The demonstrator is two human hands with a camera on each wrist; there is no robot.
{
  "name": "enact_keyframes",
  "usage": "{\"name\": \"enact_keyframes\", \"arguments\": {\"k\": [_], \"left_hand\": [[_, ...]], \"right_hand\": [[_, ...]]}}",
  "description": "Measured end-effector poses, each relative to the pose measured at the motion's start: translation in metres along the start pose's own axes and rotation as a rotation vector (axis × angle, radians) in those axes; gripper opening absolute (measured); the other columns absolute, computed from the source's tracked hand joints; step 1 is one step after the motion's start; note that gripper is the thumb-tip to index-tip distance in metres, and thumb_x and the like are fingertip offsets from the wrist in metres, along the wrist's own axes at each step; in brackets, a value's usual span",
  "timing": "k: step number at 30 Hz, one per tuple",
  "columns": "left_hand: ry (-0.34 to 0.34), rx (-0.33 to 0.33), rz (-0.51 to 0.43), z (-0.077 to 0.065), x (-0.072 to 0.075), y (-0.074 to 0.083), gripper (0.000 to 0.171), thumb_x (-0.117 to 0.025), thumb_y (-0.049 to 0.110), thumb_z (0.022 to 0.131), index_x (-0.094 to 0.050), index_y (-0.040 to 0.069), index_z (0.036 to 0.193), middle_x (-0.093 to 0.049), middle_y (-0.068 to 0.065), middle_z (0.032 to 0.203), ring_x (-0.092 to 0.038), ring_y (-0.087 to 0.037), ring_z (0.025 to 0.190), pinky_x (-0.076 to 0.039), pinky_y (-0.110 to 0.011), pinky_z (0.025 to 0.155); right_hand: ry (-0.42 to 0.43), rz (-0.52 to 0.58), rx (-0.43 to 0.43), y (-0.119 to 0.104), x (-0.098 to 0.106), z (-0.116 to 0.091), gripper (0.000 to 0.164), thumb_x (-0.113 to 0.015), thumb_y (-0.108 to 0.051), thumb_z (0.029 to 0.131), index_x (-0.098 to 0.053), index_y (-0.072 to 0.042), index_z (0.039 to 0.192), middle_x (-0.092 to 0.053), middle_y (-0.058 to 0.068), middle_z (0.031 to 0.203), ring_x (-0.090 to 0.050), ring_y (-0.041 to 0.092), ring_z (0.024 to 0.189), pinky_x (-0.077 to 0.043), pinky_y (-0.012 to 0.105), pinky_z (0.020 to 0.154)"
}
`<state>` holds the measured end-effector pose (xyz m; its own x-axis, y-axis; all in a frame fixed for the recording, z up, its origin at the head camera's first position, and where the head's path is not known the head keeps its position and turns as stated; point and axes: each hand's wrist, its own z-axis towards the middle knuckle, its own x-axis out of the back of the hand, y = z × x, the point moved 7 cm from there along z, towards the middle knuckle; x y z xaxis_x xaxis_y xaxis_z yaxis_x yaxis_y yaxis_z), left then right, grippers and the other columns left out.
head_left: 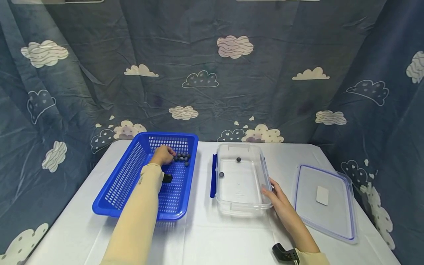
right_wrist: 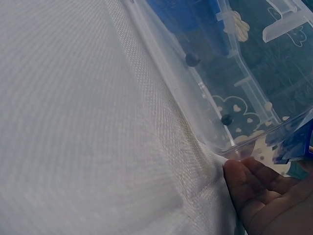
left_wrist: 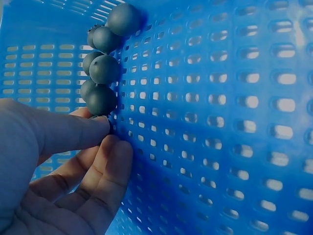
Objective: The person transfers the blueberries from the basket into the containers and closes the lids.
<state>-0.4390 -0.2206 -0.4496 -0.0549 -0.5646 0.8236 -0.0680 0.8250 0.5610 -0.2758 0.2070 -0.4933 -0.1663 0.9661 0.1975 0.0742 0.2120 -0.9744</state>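
In the head view, my left hand (head_left: 162, 155) reaches into the far part of a blue perforated basket (head_left: 110, 195). Its thumb and fingertips pinch a blueberry (left_wrist: 112, 128), mostly hidden by them in the left wrist view. Several more blueberries (left_wrist: 104, 70) lie against one another just beyond the fingertips. To the right, my right hand (head_left: 283, 206) grips the right wall of a clear plastic container (head_left: 241, 187), thumb over the rim and fingers outside. Two blueberries lie apart inside it, one blueberry (head_left: 238, 159) toward the back and another blueberry (head_left: 221, 175) near the left wall.
A clear lid (head_left: 304, 206) with a blue seal lies at the table's right, bearing a white rectangle (head_left: 322, 195). A blue clip flap (head_left: 213, 176) sticks out on the container's left side. Behind the white table (head_left: 205, 243) hangs a dark cloud-print curtain (head_left: 258, 92).
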Motion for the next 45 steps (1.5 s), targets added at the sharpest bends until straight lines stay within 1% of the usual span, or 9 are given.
{"name": "enact_keyframes", "arguments": {"k": [7, 11, 14, 19, 25, 33, 37, 39, 45], "left_hand": [[0.005, 0.023, -0.005, -0.001, 0.002, -0.002, 0.023, -0.066, 0.001, 0.086, -0.08, -0.002, 0.104, -0.079, -0.018, 0.11, -0.066, -0.034, 0.106, -0.054, -0.047, 0.102], [0.006, 0.037, -0.031, 0.0, 0.003, -0.004, 0.021, -0.069, 0.001, 0.087, -0.08, -0.002, 0.105, -0.079, -0.018, 0.11, -0.07, -0.032, 0.1, -0.058, -0.044, 0.098], [0.011, 0.047, -0.061, 0.002, 0.003, -0.005, 0.021, -0.07, 0.001, 0.087, -0.08, -0.002, 0.105, -0.079, -0.018, 0.107, -0.073, -0.028, 0.09, -0.06, -0.037, 0.088], [0.03, 0.046, -0.128, 0.004, 0.006, -0.002, 0.022, -0.07, -0.002, 0.085, -0.079, -0.003, 0.105, -0.077, -0.015, 0.099, -0.067, -0.016, 0.073, -0.055, -0.022, 0.069], [0.052, 0.059, -0.209, 0.001, 0.011, 0.003, 0.022, -0.07, -0.004, 0.088, -0.076, -0.006, 0.109, -0.075, -0.015, 0.097, -0.062, -0.005, 0.059, -0.056, -0.018, 0.061], [0.075, 0.053, -0.272, 0.0, 0.015, 0.012, 0.026, -0.07, -0.004, 0.087, -0.076, -0.004, 0.112, -0.071, -0.012, 0.094, -0.06, -0.005, 0.061, -0.055, -0.015, 0.06], [0.094, 0.018, -0.255, -0.001, 0.019, 0.019, 0.027, -0.072, -0.002, 0.087, -0.078, -0.003, 0.113, -0.075, -0.013, 0.093, -0.064, -0.013, 0.071, -0.052, -0.019, 0.07], [0.099, 0.01, -0.251, -0.001, 0.02, 0.021, 0.027, -0.072, -0.001, 0.088, -0.078, -0.002, 0.114, -0.077, -0.014, 0.095, -0.064, -0.015, 0.073, -0.049, -0.021, 0.071], [0.09, 0.003, -0.309, 0.0, 0.02, 0.027, 0.025, -0.073, 0.0, 0.091, -0.078, -0.002, 0.116, -0.075, -0.012, 0.095, -0.063, -0.009, 0.068, -0.051, -0.016, 0.064]], "right_hand": [[-0.002, -0.005, -0.004, 0.001, 0.001, -0.001, 0.073, -0.049, -0.029, 0.113, -0.012, -0.006, 0.171, -0.01, 0.034, 0.175, -0.009, 0.054, 0.164, -0.011, 0.072, 0.131], [0.001, -0.014, -0.005, 0.0, 0.001, 0.0, 0.074, -0.049, -0.031, 0.113, -0.011, -0.006, 0.171, -0.01, 0.034, 0.176, -0.007, 0.054, 0.164, -0.011, 0.072, 0.132], [0.003, -0.016, -0.003, -0.001, 0.001, 0.0, 0.074, -0.049, -0.03, 0.113, -0.012, -0.006, 0.171, -0.01, 0.034, 0.176, -0.007, 0.054, 0.164, -0.01, 0.072, 0.132], [0.01, -0.017, 0.0, -0.001, 0.001, -0.001, 0.071, -0.048, -0.029, 0.113, -0.014, -0.005, 0.17, -0.011, 0.034, 0.175, -0.008, 0.053, 0.164, -0.01, 0.071, 0.132], [0.019, -0.007, 0.011, -0.002, 0.001, -0.001, 0.069, -0.048, -0.027, 0.113, -0.015, -0.005, 0.169, -0.014, 0.034, 0.174, -0.01, 0.052, 0.164, -0.011, 0.07, 0.132], [0.025, -0.022, -0.001, -0.001, 0.002, -0.001, 0.069, -0.048, -0.029, 0.113, -0.016, -0.006, 0.17, -0.011, 0.033, 0.176, -0.008, 0.052, 0.164, -0.011, 0.07, 0.133], [0.021, -0.033, -0.011, 0.0, 0.002, -0.001, 0.072, -0.049, -0.031, 0.113, -0.014, -0.005, 0.17, -0.01, 0.033, 0.176, -0.007, 0.053, 0.164, -0.011, 0.07, 0.133], [0.019, -0.033, -0.009, 0.0, 0.002, -0.001, 0.073, -0.049, -0.031, 0.113, -0.014, -0.005, 0.17, -0.009, 0.034, 0.176, -0.006, 0.053, 0.164, -0.011, 0.071, 0.132], [0.018, -0.03, -0.007, -0.001, 0.001, 0.0, 0.072, -0.05, -0.03, 0.112, -0.015, -0.005, 0.17, -0.008, 0.033, 0.176, -0.006, 0.053, 0.165, -0.011, 0.071, 0.132]]}}
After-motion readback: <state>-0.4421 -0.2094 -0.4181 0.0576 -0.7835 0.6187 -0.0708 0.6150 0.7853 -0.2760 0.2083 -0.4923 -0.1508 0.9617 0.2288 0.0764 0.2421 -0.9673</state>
